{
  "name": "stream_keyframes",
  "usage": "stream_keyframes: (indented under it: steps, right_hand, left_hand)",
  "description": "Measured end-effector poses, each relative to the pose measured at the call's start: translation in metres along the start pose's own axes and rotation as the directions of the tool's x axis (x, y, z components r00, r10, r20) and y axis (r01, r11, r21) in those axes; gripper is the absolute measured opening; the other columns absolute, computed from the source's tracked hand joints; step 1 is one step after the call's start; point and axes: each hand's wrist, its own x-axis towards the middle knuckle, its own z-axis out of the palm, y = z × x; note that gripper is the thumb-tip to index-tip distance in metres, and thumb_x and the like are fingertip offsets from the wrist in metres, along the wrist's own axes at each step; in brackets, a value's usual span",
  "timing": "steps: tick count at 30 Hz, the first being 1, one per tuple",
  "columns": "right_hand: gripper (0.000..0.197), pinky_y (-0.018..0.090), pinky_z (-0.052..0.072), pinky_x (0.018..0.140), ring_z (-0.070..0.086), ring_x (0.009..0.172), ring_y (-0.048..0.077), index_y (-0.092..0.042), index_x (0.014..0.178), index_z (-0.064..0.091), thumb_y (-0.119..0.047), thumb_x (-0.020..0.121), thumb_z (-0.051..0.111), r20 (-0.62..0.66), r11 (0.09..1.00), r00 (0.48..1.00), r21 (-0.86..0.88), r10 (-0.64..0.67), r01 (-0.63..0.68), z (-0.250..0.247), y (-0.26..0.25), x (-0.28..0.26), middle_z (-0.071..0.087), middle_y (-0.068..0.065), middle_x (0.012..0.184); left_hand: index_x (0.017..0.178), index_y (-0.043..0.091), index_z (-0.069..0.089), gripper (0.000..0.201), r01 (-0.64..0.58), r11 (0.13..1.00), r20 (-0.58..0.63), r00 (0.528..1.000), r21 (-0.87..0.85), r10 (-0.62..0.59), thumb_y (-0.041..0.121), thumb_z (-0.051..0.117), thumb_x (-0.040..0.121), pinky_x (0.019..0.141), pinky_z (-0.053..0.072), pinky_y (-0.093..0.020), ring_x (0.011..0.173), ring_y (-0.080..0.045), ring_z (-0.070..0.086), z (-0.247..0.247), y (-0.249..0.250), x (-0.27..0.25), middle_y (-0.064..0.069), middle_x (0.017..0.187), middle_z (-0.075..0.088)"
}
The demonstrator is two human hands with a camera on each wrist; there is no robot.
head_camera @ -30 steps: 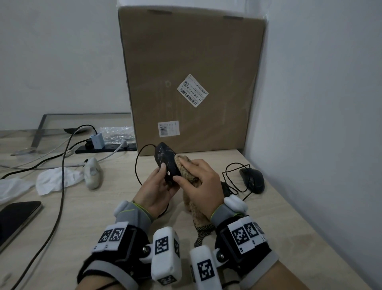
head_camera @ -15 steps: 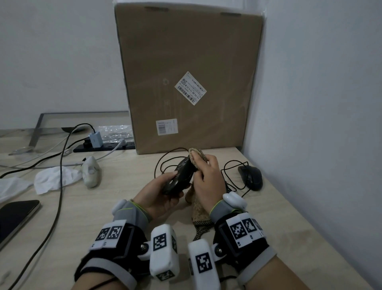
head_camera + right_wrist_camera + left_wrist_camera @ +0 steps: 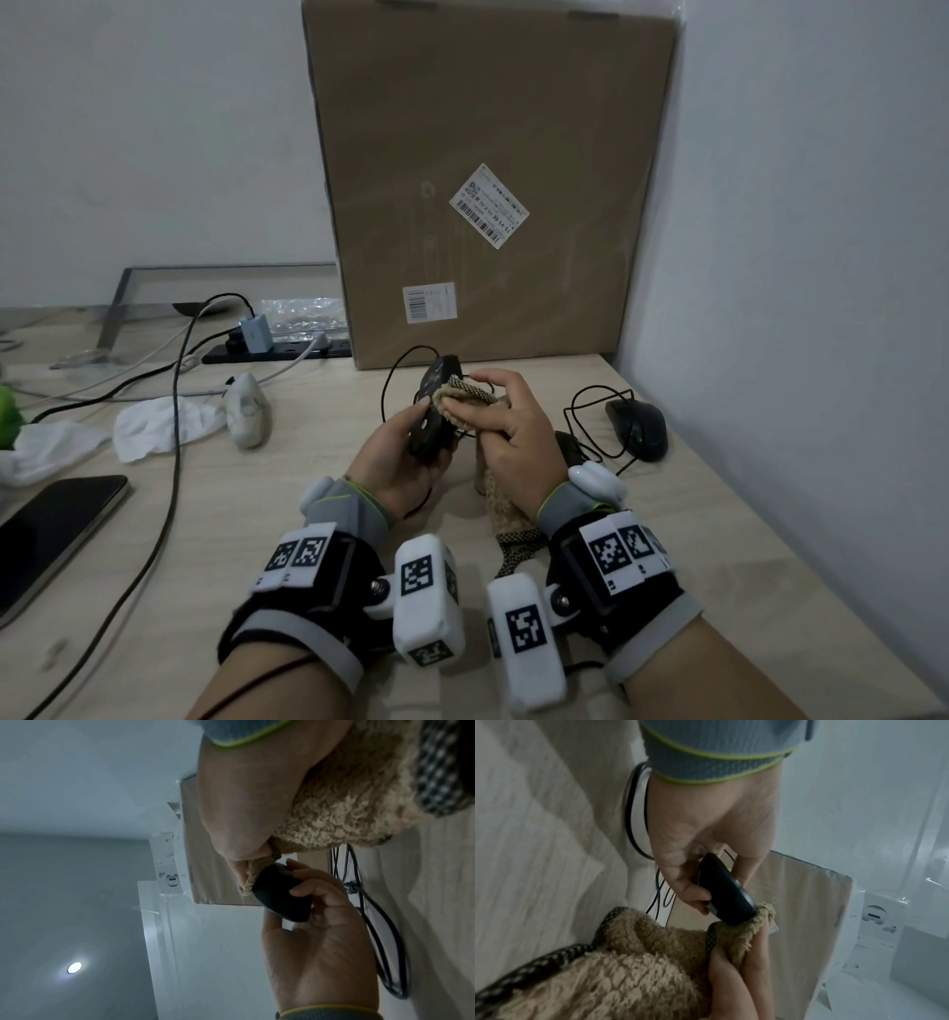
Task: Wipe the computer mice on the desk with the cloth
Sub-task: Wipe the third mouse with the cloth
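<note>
My left hand grips a black wired mouse above the desk, its underside turned up. My right hand holds a tan fleece cloth and presses it against the mouse's far end. The left wrist view shows the mouse pinched by the left hand, its tip buried in the cloth. In the right wrist view the cloth meets the mouse. A second black mouse lies at the right, a white mouse at the left. The cloth's tail hangs down to the desk.
A tall cardboard box stands against the wall behind my hands. A white wall borders the desk on the right. At the left lie cables, a crumpled white tissue, a power strip and a dark phone.
My left hand turned the black mouse from upright to flatter and lower. My right hand moved the cloth along it toward the far end.
</note>
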Motion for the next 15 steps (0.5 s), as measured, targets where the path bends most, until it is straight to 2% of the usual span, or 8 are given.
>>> stream_keyframes:
  steps: [3,6,9,12,15]
  right_hand:
    - [0.040,0.010,0.040,0.094,0.055,0.098,0.006,-0.016,0.104,0.071,0.009,0.082,0.049,-0.014,1.000,1.000,-0.010,0.000,0.000,-0.001,0.000,0.000,0.050,-0.001,0.124]
    - [0.048,0.005,0.033,0.097,0.049,0.109,0.007,-0.021,0.111,0.068,0.010,0.081,0.045,-0.079,0.995,0.996,-0.086,0.045,-0.051,-0.002,0.005,0.002,0.049,0.000,0.125]
    - [0.050,-0.005,0.025,0.089,0.043,0.107,0.002,-0.020,0.121,0.062,0.007,0.084,0.043,-0.162,0.978,0.978,-0.143,0.128,-0.152,-0.004,0.009,0.004,0.048,0.003,0.125]
    - [0.045,-0.007,0.027,0.080,0.043,0.099,-0.001,-0.019,0.125,0.059,0.001,0.089,0.042,-0.209,0.965,0.960,-0.142,0.188,-0.220,-0.004,0.013,0.006,0.049,0.004,0.122]
    - [0.044,0.000,0.030,0.082,0.045,0.103,0.005,-0.021,0.127,0.057,-0.002,0.090,0.042,-0.198,0.953,0.955,-0.164,0.219,-0.253,-0.004,0.016,0.006,0.047,0.004,0.124]
  left_hand:
    - [0.093,0.009,0.060,0.024,0.036,0.999,0.024,0.999,0.008,-0.036,0.027,0.044,0.096,0.043,0.046,-0.016,0.057,-0.015,0.056,0.001,0.001,-0.003,-0.007,0.074,0.062]
    - [0.094,0.008,0.060,0.025,0.102,0.990,0.034,0.994,0.097,-0.106,0.028,0.045,0.094,0.041,0.043,-0.015,0.057,-0.016,0.054,0.001,0.000,-0.007,-0.009,0.079,0.062]
    - [0.099,0.012,0.057,0.016,0.101,0.982,0.053,0.992,0.162,-0.111,0.024,0.050,0.092,0.042,0.046,-0.017,0.059,-0.017,0.055,0.004,-0.004,-0.011,-0.008,0.081,0.058]
    - [0.103,0.014,0.056,0.013,0.057,0.992,0.139,0.988,0.110,-0.072,0.015,0.049,0.093,0.051,0.057,-0.032,0.062,-0.022,0.066,0.008,-0.005,-0.017,-0.010,0.084,0.063]
    - [0.113,0.013,0.054,0.021,0.024,0.996,0.194,0.980,0.082,-0.039,0.010,0.045,0.095,0.067,0.058,-0.042,0.079,-0.029,0.065,0.010,-0.004,-0.016,-0.015,0.099,0.062]
